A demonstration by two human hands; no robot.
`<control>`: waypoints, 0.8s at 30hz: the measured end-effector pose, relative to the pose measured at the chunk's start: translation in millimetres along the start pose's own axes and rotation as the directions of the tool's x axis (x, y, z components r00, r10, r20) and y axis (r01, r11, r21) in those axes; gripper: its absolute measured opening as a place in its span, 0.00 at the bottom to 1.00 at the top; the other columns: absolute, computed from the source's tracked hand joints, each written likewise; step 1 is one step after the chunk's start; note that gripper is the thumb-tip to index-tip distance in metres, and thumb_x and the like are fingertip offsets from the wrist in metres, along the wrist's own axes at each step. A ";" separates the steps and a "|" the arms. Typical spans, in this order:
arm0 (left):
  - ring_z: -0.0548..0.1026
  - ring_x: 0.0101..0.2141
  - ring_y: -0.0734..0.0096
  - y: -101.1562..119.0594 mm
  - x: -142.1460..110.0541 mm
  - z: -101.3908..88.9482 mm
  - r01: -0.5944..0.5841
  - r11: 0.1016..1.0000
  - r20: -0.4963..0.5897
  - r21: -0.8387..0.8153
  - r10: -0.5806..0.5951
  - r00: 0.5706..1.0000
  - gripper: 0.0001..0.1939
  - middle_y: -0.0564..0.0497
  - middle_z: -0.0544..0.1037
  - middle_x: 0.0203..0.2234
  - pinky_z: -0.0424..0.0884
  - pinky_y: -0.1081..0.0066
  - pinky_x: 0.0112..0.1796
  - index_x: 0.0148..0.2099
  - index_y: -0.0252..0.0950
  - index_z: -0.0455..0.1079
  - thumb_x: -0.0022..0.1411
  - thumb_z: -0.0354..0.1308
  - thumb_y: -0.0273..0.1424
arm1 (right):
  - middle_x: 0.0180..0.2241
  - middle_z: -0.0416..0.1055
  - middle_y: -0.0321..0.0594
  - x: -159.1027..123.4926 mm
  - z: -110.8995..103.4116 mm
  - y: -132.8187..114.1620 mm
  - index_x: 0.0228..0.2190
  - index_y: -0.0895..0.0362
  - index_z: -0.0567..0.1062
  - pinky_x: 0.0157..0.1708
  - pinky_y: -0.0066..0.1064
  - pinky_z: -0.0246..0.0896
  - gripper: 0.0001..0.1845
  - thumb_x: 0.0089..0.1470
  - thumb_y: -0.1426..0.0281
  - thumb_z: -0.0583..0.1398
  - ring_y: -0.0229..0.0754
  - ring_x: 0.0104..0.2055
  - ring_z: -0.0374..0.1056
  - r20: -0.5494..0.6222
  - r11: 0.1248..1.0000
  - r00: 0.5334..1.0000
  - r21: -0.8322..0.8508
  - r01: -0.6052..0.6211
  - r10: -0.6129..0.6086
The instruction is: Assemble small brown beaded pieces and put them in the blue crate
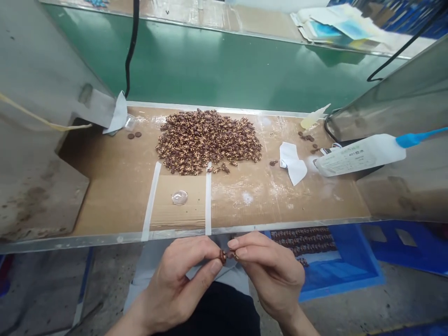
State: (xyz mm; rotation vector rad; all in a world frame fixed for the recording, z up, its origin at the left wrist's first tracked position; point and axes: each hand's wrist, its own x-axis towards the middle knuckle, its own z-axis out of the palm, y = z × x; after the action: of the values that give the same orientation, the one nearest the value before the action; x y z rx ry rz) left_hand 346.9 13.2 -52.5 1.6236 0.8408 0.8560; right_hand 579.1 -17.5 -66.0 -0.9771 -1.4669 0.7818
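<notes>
In front of the bench edge, my left hand [191, 275] pinches a small brown piece with gold bits [223, 255] between thumb and forefinger. My right hand [271, 273] is closed on another small brown piece [233, 255], brought up against or very near the first; I cannot tell whether they touch. Fingertips cover most of both pieces. Beyond the hands, a large pile of similar brown pieces with gold specks [206, 140] lies on the cardboard-covered bench [115, 196]. A clear round blob [179, 198] sits on a cardboard patch between two white tape strips.
A white glue bottle with a blue nozzle [364, 155] leans at the right, near a crumpled white cloth [292, 163] and a small yellowish bottle [313, 119]. Below the bench, a blue tray [367, 266] holds rows of brown pieces. Metal housings [35, 140] flank both sides.
</notes>
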 end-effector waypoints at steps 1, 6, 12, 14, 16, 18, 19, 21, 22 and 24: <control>0.86 0.34 0.60 1.1 0.9 1.1 -0.003 1.000 -0.003 0.010 0.003 1.000 0.09 0.47 0.88 0.35 0.79 0.65 0.40 0.48 0.43 0.85 0.83 0.63 0.29 | 0.48 0.92 0.38 -0.2 -0.7 0.2 0.55 0.47 0.89 0.43 0.36 0.92 0.20 0.74 0.84 0.69 0.44 0.43 0.91 -0.002 1.000 1.000 0.012 0.003 -0.003; 0.85 0.33 0.57 7.7 6.5 4.8 -0.011 0.999 0.000 0.050 0.011 1.000 0.10 0.45 0.88 0.34 0.80 0.62 0.40 0.49 0.44 0.87 0.83 0.64 0.31 | 0.50 0.92 0.38 -4.6 -3.5 4.2 0.56 0.47 0.89 0.43 0.36 0.92 0.21 0.75 0.83 0.69 0.44 0.45 0.91 -0.020 0.997 1.000 0.074 0.007 -0.006; 0.84 0.33 0.57 16.3 11.4 4.2 -0.027 0.995 0.042 0.095 0.023 0.999 0.11 0.45 0.87 0.33 0.78 0.61 0.40 0.48 0.45 0.86 0.83 0.62 0.30 | 0.52 0.91 0.39 -4.9 -7.3 7.9 0.56 0.49 0.88 0.45 0.35 0.91 0.18 0.77 0.82 0.68 0.43 0.46 0.91 -0.013 0.992 0.999 0.120 0.044 -0.043; 0.83 0.32 0.57 17.9 12.5 4.1 -0.024 0.995 0.053 0.099 0.019 0.998 0.11 0.45 0.86 0.33 0.77 0.61 0.39 0.48 0.45 0.86 0.83 0.62 0.30 | 0.51 0.91 0.40 -4.2 -8.9 8.3 0.57 0.49 0.88 0.45 0.36 0.92 0.17 0.78 0.81 0.68 0.43 0.47 0.91 -0.004 0.991 0.999 0.127 0.051 -0.051; 0.83 0.32 0.57 18.5 13.2 4.5 -0.023 0.995 0.057 0.101 0.017 0.998 0.11 0.46 0.86 0.32 0.76 0.61 0.38 0.47 0.44 0.86 0.83 0.63 0.30 | 0.51 0.91 0.40 -3.8 -10.3 8.4 0.57 0.49 0.88 0.46 0.36 0.92 0.17 0.79 0.81 0.68 0.43 0.47 0.91 0.000 0.991 0.999 0.124 0.054 -0.054; 0.83 0.31 0.58 18.2 13.4 5.4 -0.026 0.994 0.055 0.107 0.020 0.998 0.10 0.47 0.86 0.32 0.76 0.62 0.38 0.47 0.44 0.85 0.83 0.63 0.29 | 0.51 0.91 0.40 -4.0 -11.6 8.6 0.57 0.50 0.88 0.46 0.36 0.91 0.17 0.78 0.81 0.68 0.43 0.47 0.91 -0.001 0.991 0.999 0.119 0.054 -0.054; 0.83 0.31 0.59 17.8 13.6 6.0 -0.032 0.993 0.053 0.113 0.026 0.998 0.10 0.47 0.86 0.32 0.76 0.62 0.38 0.47 0.44 0.85 0.82 0.63 0.28 | 0.51 0.91 0.40 -4.4 -12.2 8.8 0.57 0.50 0.88 0.47 0.36 0.91 0.17 0.78 0.82 0.68 0.43 0.48 0.91 0.000 0.991 0.999 0.119 0.053 -0.053; 0.84 0.32 0.60 17.1 14.3 7.2 -0.047 0.989 0.048 0.138 0.040 0.998 0.10 0.48 0.86 0.32 0.77 0.64 0.39 0.46 0.43 0.83 0.82 0.63 0.26 | 0.51 0.91 0.40 -6.2 -13.4 10.3 0.57 0.50 0.88 0.47 0.36 0.91 0.18 0.77 0.83 0.68 0.43 0.48 0.91 0.001 0.991 0.999 0.122 0.052 -0.053; 0.84 0.32 0.61 16.9 15.0 7.8 -0.056 0.986 0.044 0.156 0.050 0.998 0.10 0.49 0.86 0.32 0.77 0.64 0.38 0.46 0.43 0.83 0.82 0.62 0.25 | 0.51 0.92 0.40 -7.3 -13.8 11.5 0.57 0.50 0.88 0.47 0.36 0.91 0.19 0.77 0.83 0.68 0.44 0.48 0.91 -0.003 0.991 0.999 0.124 0.049 -0.049; 0.84 0.31 0.63 17.0 16.8 8.4 -0.085 0.977 0.046 0.198 0.077 0.996 0.11 0.50 0.86 0.33 0.77 0.67 0.38 0.47 0.43 0.81 0.81 0.61 0.23 | 0.51 0.92 0.39 -9.5 -13.6 14.3 0.58 0.48 0.89 0.48 0.36 0.91 0.19 0.77 0.82 0.69 0.45 0.49 0.91 -0.016 0.991 0.999 0.129 0.044 -0.042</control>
State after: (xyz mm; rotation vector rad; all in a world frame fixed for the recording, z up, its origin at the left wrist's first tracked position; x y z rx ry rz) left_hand 364.2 20.6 -35.4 1.8553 0.8610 0.8146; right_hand 594.6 -20.6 -81.1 -0.8485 -1.4030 0.8269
